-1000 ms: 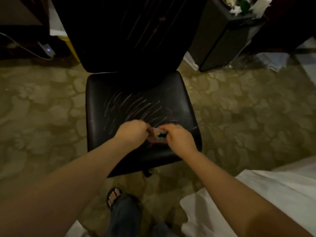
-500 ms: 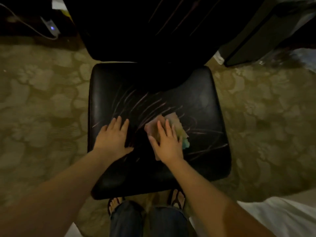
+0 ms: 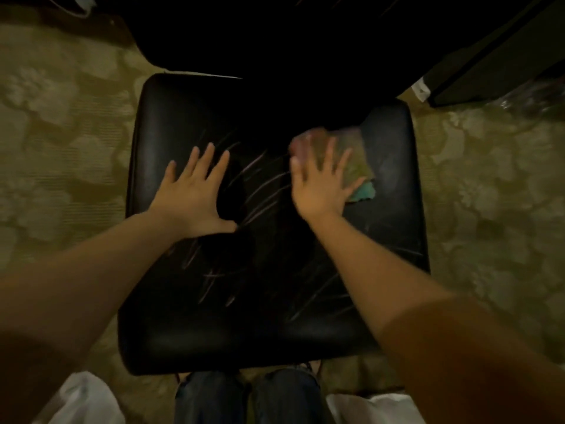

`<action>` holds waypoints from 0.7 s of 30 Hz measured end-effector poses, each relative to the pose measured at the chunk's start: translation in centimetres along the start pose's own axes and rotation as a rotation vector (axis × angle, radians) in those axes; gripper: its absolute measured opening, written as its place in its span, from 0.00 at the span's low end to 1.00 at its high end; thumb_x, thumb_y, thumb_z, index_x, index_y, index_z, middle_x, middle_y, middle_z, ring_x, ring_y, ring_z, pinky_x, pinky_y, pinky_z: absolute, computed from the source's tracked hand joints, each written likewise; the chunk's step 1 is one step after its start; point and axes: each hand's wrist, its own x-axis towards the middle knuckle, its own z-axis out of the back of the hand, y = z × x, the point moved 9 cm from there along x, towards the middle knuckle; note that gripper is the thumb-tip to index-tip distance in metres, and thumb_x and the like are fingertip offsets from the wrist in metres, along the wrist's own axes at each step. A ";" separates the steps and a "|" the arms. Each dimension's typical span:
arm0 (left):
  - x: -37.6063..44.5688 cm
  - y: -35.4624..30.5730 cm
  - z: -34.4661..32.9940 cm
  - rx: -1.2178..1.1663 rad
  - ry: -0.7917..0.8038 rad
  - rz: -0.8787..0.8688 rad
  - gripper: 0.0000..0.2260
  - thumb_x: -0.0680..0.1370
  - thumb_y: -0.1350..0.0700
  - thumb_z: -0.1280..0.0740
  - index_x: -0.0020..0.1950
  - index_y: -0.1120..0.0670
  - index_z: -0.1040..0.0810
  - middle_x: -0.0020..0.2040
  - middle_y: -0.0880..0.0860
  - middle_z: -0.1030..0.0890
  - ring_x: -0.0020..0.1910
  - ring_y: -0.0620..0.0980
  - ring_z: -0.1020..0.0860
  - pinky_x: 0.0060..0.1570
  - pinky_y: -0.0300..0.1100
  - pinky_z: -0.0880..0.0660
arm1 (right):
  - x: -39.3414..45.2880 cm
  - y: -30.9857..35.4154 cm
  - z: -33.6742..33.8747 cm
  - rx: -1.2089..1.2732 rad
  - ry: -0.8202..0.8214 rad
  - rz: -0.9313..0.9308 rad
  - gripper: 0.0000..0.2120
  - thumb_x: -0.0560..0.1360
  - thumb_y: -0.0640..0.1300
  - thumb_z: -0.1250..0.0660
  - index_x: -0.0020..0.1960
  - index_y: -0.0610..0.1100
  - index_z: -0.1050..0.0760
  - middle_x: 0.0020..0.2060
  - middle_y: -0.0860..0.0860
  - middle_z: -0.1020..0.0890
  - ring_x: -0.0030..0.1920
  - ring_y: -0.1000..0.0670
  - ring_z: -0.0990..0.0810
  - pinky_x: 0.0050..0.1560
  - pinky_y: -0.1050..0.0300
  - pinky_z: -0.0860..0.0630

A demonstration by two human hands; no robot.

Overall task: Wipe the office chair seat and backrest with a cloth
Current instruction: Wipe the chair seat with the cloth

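Black, scuffed leather covers the seat [image 3: 275,270], which fills the middle of the view with its four rounded edges all showing; pale scratch marks streak its centre and run toward the near right corner; the left hand [image 3: 192,197] lies flat on the left half of the seat, fingers spread apart and holding nothing, with bare leather between it and the left edge; the right hand [image 3: 321,185] lies flat as well, fingers splayed, pressing the cloth [image 3: 356,166] down on the far right part of the seat; the cloth is blurred, pale pink and green with a teal corner sticking out beside the little finger, and it sits near the right edge but not over it, with a strip of bare leather between; the near half of the seat is open, crossed only by the two forearms; the backrest [image 3: 275,41] rises dark behind the far edge, its detail lost in shadow; around the chair lies a patterned olive carpet [image 3: 61,148]; a dark cabinet [image 3: 504,65] stands at the far right, close to the seat's far right corner; jeans-clad knees [image 3: 244,396] touch the near edge
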 end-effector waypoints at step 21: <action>1.9 2.4 1.5 -0.104 -0.212 0.166 0.25 0.79 0.46 0.49 0.74 0.53 0.45 0.76 0.53 0.44 0.74 0.53 0.45 0.71 0.55 0.47 | -18.4 5.2 -5.9 -0.017 0.205 0.690 0.23 0.77 0.52 0.49 0.72 0.55 0.38 0.73 0.54 0.37 0.72 0.49 0.38 0.67 0.38 0.42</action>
